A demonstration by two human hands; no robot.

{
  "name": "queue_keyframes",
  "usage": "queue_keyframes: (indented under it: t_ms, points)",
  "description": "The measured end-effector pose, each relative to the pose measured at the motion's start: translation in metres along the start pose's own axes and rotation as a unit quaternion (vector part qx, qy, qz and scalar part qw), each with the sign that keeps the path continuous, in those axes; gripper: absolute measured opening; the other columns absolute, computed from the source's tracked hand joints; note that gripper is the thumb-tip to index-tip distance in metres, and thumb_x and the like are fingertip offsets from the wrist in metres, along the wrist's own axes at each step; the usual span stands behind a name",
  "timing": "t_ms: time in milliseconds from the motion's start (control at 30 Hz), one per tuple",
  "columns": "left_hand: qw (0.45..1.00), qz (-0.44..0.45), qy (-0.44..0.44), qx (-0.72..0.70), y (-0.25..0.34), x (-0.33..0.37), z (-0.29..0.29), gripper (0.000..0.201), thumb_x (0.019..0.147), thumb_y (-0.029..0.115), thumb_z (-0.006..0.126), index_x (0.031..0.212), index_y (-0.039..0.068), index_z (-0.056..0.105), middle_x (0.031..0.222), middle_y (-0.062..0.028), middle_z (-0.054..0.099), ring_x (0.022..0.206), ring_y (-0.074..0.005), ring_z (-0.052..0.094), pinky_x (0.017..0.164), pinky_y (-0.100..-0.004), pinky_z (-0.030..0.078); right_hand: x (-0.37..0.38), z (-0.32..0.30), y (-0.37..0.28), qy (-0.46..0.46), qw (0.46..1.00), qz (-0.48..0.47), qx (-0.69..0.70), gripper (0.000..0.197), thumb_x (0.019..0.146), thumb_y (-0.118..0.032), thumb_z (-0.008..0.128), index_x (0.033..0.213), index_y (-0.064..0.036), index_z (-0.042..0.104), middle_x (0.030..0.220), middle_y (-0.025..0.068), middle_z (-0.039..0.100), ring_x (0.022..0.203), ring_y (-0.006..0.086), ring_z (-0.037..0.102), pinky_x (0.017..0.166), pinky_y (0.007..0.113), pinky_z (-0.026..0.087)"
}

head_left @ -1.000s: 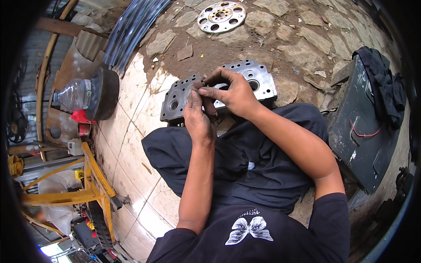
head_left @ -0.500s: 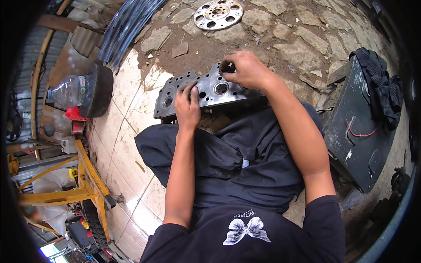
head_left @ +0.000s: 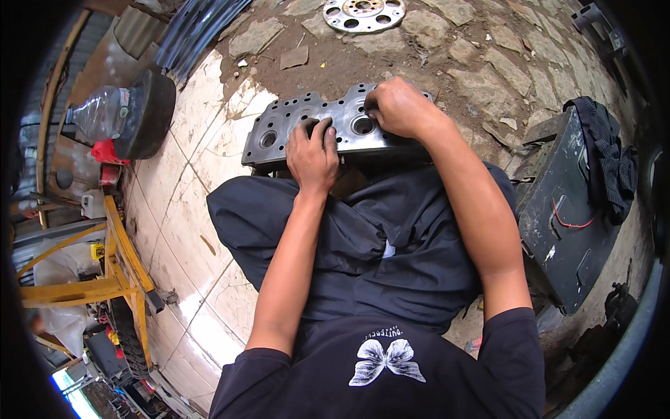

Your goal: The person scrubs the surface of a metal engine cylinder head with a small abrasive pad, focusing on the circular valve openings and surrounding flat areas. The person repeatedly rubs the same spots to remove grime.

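Both my hands are over the holed metal block, just beyond my folded legs.
My left hand lies palm down at the block's near edge, left of the larger round hole, its fingers gently bent and slightly parted over the face, with nothing seen in their hold; that forearm runs far and a little right from the elbow. My right hand is over the block's right part, knuckles up, wrist turned left, fingers curled close together; their tips are partly hidden, so I cannot tell whether they pinch anything.
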State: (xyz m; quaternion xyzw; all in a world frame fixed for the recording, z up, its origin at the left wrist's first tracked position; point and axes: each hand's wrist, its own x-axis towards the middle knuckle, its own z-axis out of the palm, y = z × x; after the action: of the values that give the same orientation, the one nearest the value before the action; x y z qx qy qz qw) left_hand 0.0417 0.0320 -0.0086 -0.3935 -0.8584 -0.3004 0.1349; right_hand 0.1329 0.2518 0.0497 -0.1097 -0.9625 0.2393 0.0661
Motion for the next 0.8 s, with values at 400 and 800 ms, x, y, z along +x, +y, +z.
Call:
queue_keyframes:
  t_ms: [400,800]
  points:
    - [1.0,-0.002,-0.003,0.01,-0.001,0.0,-0.001,0.029,0.103,0.033,0.066,0.122,0.016,0.079,0.12,-0.0111,0.069,0.115,-0.0338,0.065,0.099,-0.0477,0.05,0.018,-0.004,-0.015,-0.053,0.995,-0.033,-0.076,0.015,0.079,-0.006,0.076,0.089,0.0039,0.08,0.091,0.025,0.077,0.09,0.0442,0.076,0.086,0.047,0.063]
    - [1.0,-0.005,0.002,0.024,0.002,0.0,0.0,0.028,0.107,0.033,0.061,0.122,0.017,0.079,0.12,-0.0107,0.07,0.115,-0.0336,0.066,0.1,-0.0459,0.05,0.004,-0.014,-0.044,-0.021,0.991,-0.027,-0.131,0.012,0.085,-0.002,0.068,0.084,0.0017,0.079,0.088,0.0268,0.077,0.088,0.0444,0.079,0.08,0.052,0.065]
